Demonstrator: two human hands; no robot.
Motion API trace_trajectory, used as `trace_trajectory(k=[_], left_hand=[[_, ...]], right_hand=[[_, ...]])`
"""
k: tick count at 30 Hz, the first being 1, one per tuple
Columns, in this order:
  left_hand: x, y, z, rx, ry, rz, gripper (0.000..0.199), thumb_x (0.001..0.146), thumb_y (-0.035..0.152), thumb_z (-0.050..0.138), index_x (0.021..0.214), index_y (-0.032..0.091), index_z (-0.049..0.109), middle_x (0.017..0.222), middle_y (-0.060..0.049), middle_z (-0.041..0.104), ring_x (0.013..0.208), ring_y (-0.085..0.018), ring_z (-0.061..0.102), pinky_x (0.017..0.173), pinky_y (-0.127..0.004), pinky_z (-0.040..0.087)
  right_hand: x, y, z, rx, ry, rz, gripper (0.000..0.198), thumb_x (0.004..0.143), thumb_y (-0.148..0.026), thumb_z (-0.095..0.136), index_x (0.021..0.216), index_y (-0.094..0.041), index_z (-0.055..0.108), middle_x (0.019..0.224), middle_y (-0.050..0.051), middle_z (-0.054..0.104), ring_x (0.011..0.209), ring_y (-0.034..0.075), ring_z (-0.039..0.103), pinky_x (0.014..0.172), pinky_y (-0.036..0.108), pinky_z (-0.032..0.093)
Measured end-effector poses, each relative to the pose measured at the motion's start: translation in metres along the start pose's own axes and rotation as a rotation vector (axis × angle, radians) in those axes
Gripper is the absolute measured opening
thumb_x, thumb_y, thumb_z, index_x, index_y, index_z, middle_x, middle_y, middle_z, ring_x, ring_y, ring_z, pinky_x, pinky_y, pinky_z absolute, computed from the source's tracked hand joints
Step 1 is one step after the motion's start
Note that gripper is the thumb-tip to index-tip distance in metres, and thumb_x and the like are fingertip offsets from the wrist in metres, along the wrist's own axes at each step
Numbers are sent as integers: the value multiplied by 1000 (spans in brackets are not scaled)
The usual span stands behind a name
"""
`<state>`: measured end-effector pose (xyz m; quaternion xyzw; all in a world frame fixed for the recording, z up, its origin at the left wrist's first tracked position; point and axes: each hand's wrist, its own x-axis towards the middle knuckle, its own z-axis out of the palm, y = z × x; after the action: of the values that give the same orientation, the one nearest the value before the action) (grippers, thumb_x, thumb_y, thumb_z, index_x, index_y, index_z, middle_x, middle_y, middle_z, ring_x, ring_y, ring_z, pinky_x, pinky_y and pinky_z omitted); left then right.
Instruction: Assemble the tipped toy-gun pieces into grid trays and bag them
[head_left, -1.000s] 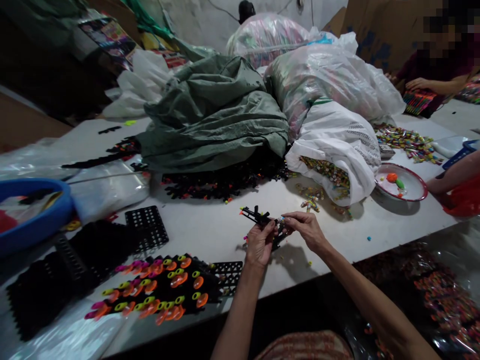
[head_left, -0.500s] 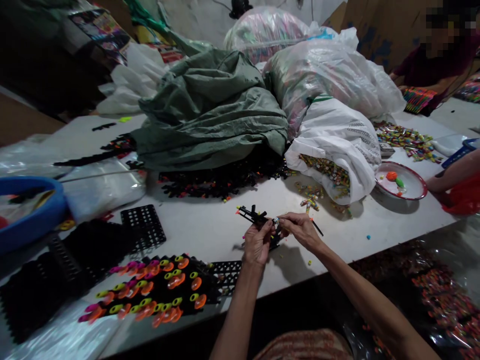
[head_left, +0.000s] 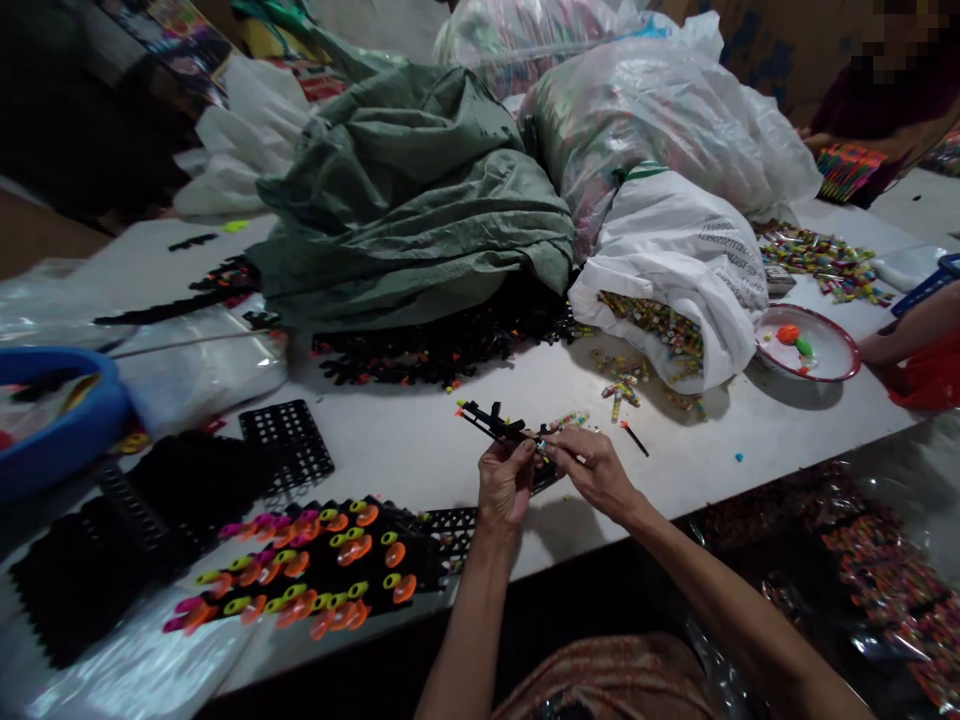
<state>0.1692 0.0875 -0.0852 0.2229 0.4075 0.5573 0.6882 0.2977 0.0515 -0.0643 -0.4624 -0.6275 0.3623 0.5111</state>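
Note:
Near the table's front edge, my left hand (head_left: 504, 482) is closed round a black plastic toy gun (head_left: 491, 418) with a small orange tip, its barrel pointing up and left. My right hand (head_left: 592, 465) is closed in a pinch at the rear end of the toy gun. Something small and pale shows at its fingertips, too small to name. Beneath the hands lies another black plastic piece (head_left: 550, 472), partly hidden. Small colourful candy-like tubes (head_left: 621, 390) lie just beyond my right hand, beside a thin black stick (head_left: 635, 438) with an orange end.
Orange-and-yellow-tipped black toys (head_left: 300, 570) lie at the left, near black grids (head_left: 286, 450) and a blue basin (head_left: 112, 400). A green sack (head_left: 420, 200) and a white sack (head_left: 675, 260) stand behind. A red-rimmed bowl (head_left: 844, 370) is at right; a person (head_left: 862, 110) sits beyond.
The view has tilted down slightly. My right hand has shifted a little down at the toy gun's rear, and the thin black stick now shows apart from it. My left hand keeps its hold.

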Motion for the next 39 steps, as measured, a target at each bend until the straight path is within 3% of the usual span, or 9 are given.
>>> trace_trajectory(k=[5, 9, 13, 15, 18, 24, 32, 36, 39], left_hand=[[-10, -4, -14, 445, 38, 106, 31, 63, 43, 75, 68, 15, 63, 56, 4, 56, 50, -7, 48, 51, -20, 41], [2, 10, -22, 1082, 207, 471, 44, 79, 51, 56, 51, 17, 53, 49, 3, 47, 51, -10, 45, 55, -23, 41], [67, 30, -12, 1367, 508, 638, 27, 86, 37, 49, 96, 17, 63, 101, -9, 63, 95, -19, 58, 85, -30, 45], [106, 35, -10, 1450, 659, 556, 42, 84, 31, 49, 122, 13, 51, 132, -20, 47, 123, -29, 44, 97, -42, 40], [143, 36, -16, 1546, 766, 433, 61, 83, 32, 51, 137, 11, 34, 146, -27, 24, 135, -39, 25, 98, -59, 32], [135, 22, -19, 1781, 515, 441, 41, 84, 17, 42, 123, 13, 51, 128, -21, 49, 125, -35, 37, 99, -55, 32], [82, 12, -14, 1844, 47, 495, 24, 80, 19, 54, 100, 26, 67, 105, -6, 61, 102, -22, 55, 90, -33, 42], [84, 20, -11, 1827, 190, 475, 31, 90, 28, 39, 110, 21, 62, 108, -10, 58, 103, -23, 55, 86, -34, 43], [96, 24, -1, 1830, 319, 410, 40, 84, 44, 49, 111, 16, 61, 106, -16, 55, 103, -32, 54, 84, -43, 44]], right_hand=[[9, 18, -3, -15, -11, 92, 25, 91, -28, 48, 90, -18, 71, 71, 2, 62, 65, 12, 56, 63, 23, 43], [30, 36, -6, -318, -198, 81, 20, 87, -28, 53, 90, -21, 72, 83, 3, 67, 76, 14, 60, 69, 24, 42], [39, 46, -16, -565, -184, 84, 23, 88, -29, 52, 99, -20, 69, 94, 6, 66, 84, 17, 61, 73, 27, 42], [36, 49, -31, -598, -82, 108, 25, 88, -29, 50, 99, -18, 69, 93, 7, 66, 79, 17, 61, 73, 27, 43], [24, 54, -64, -598, -29, 115, 27, 88, -32, 48, 98, -17, 68, 93, 7, 65, 73, 17, 61, 70, 28, 44], [0, 66, -111, -603, -10, 203, 30, 88, -36, 46, 92, -19, 70, 86, 8, 65, 70, 20, 60, 64, 30, 44], [10, 72, -91, -713, -50, 226, 27, 84, -25, 48, 100, -17, 68, 100, 9, 65, 84, 20, 61, 74, 29, 44], [21, 68, -91, -937, -110, 311, 33, 85, -21, 45, 112, -23, 63, 117, 7, 60, 98, 21, 58, 79, 29, 42], [30, 66, -91, -1076, -196, 405, 32, 87, -27, 43, 113, -21, 62, 116, 9, 60, 99, 23, 59, 79, 31, 41]])
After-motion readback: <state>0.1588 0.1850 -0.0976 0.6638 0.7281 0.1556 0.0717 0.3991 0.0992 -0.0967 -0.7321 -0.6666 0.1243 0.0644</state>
